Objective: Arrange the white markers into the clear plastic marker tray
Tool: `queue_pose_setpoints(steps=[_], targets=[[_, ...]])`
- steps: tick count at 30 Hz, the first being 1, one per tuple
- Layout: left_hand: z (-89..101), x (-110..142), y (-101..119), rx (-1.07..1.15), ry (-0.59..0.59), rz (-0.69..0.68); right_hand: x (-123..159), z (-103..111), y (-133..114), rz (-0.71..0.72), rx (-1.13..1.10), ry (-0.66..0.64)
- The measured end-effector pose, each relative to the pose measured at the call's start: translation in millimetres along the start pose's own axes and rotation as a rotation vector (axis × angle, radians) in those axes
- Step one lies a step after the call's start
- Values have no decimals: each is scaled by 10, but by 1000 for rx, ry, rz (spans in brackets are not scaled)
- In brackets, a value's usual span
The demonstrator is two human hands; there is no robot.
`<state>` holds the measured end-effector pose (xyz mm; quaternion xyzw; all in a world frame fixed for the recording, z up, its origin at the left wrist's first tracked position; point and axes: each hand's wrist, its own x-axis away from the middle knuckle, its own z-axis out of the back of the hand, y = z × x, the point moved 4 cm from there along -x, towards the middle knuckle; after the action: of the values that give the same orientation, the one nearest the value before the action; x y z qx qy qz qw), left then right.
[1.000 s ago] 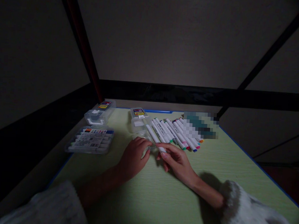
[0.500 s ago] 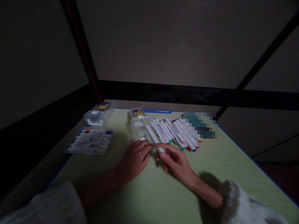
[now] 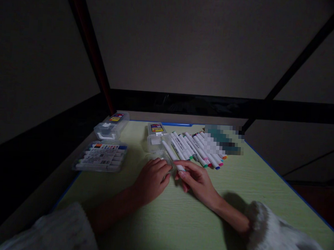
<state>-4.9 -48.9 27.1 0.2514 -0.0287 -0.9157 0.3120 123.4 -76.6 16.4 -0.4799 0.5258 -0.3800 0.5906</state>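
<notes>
A white marker (image 3: 169, 150) is pinched between the thumb and fingers of my right hand (image 3: 197, 177), its far end pointing up and left. My left hand (image 3: 153, 180) curls over the near part of an open clear plastic case (image 3: 158, 142), gripping its edge; the fingertips are partly hidden. The case's lid carries a colourful label. Just right of it, several white markers (image 3: 195, 149) with coloured ends lie side by side in a loose heap.
Another open clear case stands at the left, its lid (image 3: 111, 127) at the back and its tray of markers (image 3: 100, 157) in front. A blurred teal patch (image 3: 223, 140) covers the back right. The pale green table (image 3: 178, 222) has a blue edge.
The clear case under my left hand has shifted slightly right and nearer, and my left hand has moved a little right with it. My right hand still holds the marker in place.
</notes>
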Motion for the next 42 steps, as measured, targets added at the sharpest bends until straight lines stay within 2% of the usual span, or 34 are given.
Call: queue_pose_setpoints(steps=[15, 21, 26, 30, 42], targets=[[54, 13, 87, 30, 98, -74, -1, -4, 10, -22, 1, -1], [147, 30, 130, 68, 234, -96, 1, -11, 1, -43, 29, -2], [217, 70, 201, 99, 323, -215, 7, 2, 5, -30, 41, -6], [231, 89, 239, 42, 329, -312, 11, -1, 4, -22, 37, -30], [185, 62, 239, 29, 217, -325, 22, -9, 32, -82, -3, -60]])
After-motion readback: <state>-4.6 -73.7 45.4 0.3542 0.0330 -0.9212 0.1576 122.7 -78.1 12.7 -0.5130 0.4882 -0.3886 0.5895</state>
